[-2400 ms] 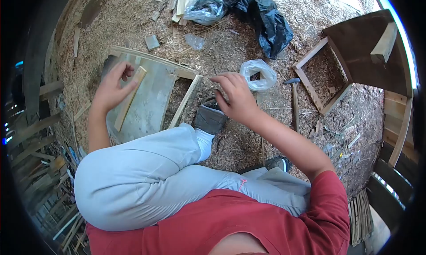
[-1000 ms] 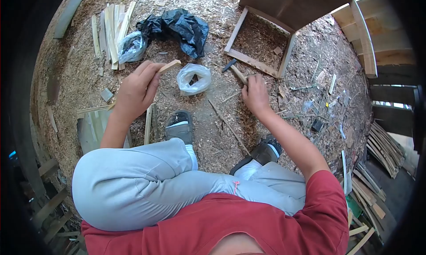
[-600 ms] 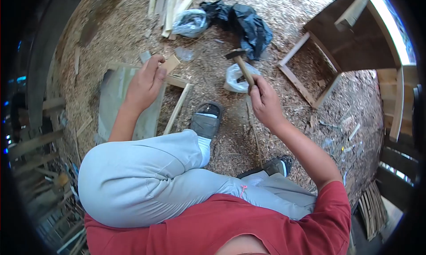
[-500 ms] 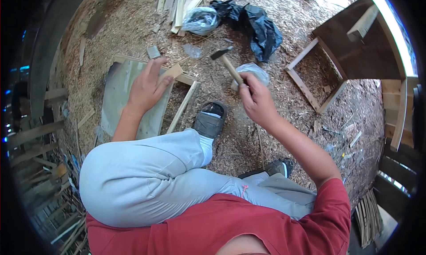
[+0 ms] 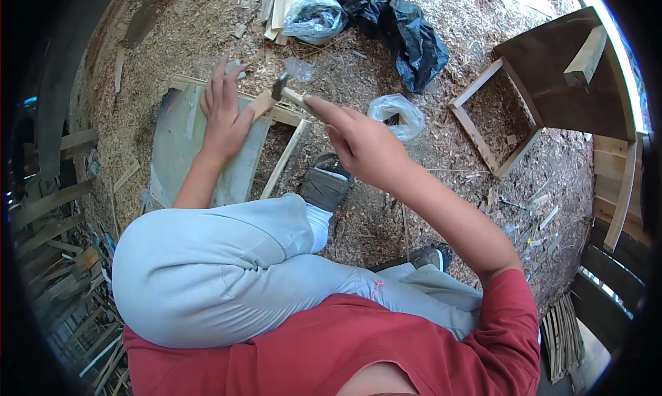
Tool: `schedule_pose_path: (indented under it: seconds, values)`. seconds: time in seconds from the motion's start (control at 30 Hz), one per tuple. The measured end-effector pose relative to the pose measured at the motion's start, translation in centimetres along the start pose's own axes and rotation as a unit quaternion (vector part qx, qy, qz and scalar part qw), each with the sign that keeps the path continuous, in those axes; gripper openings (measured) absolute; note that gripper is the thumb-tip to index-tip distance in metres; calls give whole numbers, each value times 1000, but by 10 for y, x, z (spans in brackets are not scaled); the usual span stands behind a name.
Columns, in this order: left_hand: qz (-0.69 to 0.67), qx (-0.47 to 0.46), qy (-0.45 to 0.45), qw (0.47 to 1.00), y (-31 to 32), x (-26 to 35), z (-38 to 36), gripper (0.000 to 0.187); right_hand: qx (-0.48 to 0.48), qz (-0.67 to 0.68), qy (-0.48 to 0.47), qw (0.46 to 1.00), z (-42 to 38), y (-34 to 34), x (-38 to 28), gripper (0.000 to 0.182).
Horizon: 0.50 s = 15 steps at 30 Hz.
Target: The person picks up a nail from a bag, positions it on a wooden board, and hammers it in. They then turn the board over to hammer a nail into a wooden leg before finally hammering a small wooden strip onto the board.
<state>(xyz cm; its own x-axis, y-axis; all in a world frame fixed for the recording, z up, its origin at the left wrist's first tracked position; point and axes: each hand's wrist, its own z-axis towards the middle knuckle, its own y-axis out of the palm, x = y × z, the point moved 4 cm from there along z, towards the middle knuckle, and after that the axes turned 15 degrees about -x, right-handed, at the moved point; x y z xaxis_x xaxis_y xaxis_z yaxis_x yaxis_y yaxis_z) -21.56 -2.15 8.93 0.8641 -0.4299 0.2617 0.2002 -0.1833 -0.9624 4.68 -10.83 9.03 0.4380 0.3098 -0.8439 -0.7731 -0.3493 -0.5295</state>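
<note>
My right hand [image 5: 362, 144] grips a hammer [image 5: 295, 98] by its wooden handle. The hammer's dark head is right at the end of a small light wood piece [image 5: 261, 104]. My left hand [image 5: 223, 110] lies with fingers stretched out over a greenish-grey board [image 5: 172, 137], its thumb beside that wood piece. Under the board's right side shows a frame of thin wooden strips [image 5: 286, 159], one of them running down toward my sandal [image 5: 325, 188].
A clear plastic bag [image 5: 398, 117] sits on the wood-chip ground [image 5: 358, 234], with a black plastic bag [image 5: 417, 48] beyond it. Wooden slats [image 5: 279, 10] lie at the top. To the right stands a dark panel [image 5: 562, 79] joined to a wooden frame [image 5: 472, 130].
My right hand has swung the hammer left and its head has come down to the small wood piece. My left fingers have straightened and lie farther from that piece.
</note>
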Motion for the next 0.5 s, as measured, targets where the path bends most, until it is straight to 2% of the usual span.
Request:
schedule_pose_path:
  seconds: [0.13, 0.33, 0.5]
  values:
    - [43, 19, -18, 999, 15, -5, 5, 52, -50, -71, 17, 996, 8, -5, -12, 59]
    - [79, 12, -37, 996, 21, -12, 5, 56, -80, -137, 11, 987, 15, -8, -13, 61]
    - [84, 26, -32, 996, 21, -11, 4, 50, -54, -151, -13, 987, 15, -12, -24, 65]
